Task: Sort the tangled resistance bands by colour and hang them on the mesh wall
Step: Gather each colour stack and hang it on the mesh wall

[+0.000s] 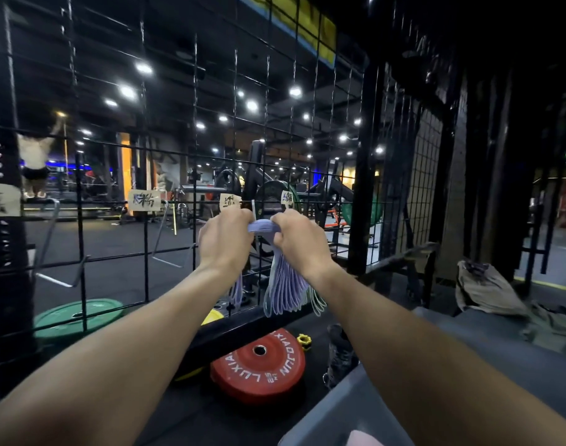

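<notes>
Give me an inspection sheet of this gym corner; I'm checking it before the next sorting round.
Surface: black mesh wall with paper labels and wire hooks.
Job's things: purple resistance bands bunched at the mesh, loops hanging down; whether they sit on a hook cannot be seen.
Clutter: red weight plate, green weight plate and yellow collar on the floor; cloth bag at right.
Grips: left hand and right hand both hold the bunch's top.
Cables: nothing seen.
Surroundings: dim gym with machines beyond the mesh; a person hangs from a bar far left.
</notes>
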A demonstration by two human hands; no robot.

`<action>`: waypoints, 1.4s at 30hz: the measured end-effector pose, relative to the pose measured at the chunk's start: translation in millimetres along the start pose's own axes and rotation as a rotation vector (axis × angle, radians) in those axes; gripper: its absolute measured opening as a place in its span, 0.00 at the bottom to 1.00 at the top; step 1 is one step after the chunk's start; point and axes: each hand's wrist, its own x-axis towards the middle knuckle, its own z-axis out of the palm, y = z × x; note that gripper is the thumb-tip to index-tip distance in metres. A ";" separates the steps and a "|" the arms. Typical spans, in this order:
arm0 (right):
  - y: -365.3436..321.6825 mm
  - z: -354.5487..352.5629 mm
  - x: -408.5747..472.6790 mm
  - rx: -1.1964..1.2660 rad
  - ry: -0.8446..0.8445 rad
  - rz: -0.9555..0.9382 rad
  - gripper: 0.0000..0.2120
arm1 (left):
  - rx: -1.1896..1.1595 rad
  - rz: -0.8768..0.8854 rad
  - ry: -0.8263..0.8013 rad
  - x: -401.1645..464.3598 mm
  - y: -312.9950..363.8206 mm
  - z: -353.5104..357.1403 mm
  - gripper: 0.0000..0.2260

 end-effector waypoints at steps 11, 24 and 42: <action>-5.7 11.6 -14.8 0.002 0.022 -0.062 0.08 | -0.045 -0.027 -0.071 2.8 -4.1 2.9 0.04; -17.2 13.0 -21.5 0.175 -0.061 0.075 0.05 | -0.106 -0.016 -0.089 2.5 -4.0 1.5 0.09; -23.9 30.8 -21.4 0.025 0.068 0.309 0.09 | -0.200 -0.132 -0.082 -2.9 -0.2 8.9 0.06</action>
